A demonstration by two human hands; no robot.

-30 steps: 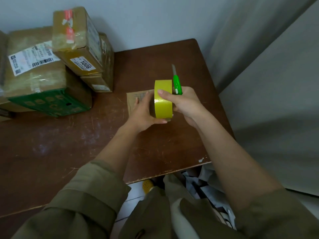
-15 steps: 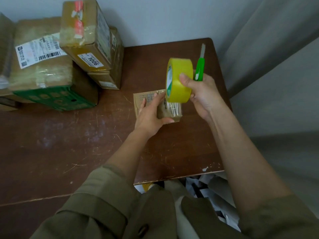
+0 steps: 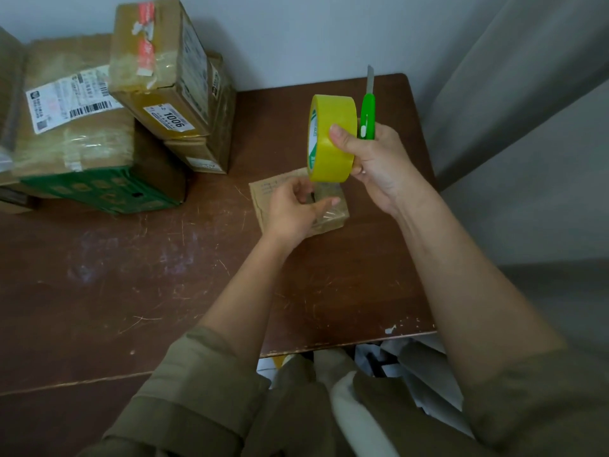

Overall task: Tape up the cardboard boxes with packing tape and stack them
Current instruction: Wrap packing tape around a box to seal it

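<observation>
A small flat cardboard box [image 3: 263, 192] lies on the brown table [image 3: 131, 275], right of centre. My right hand [image 3: 372, 163] holds a yellow roll of packing tape [image 3: 329, 140] raised above the box, together with a green utility knife [image 3: 367, 110] whose blade points up. A clear strip of tape runs from the roll down to the box. My left hand [image 3: 293, 212] rests over the box with curled fingers and pinches the tape strip just under the roll.
Several taped cardboard boxes [image 3: 158, 77] are piled at the back left against the wall, one with a green printed side [image 3: 99, 192]. The table's right edge meets a grey curtain [image 3: 527, 127]. Crumpled paper [image 3: 412, 367] lies below the front edge.
My right hand lifted the tape roll and knife up off the box, pulling out a strip. My left hand moved from the roll's side down to the box and took the strip.
</observation>
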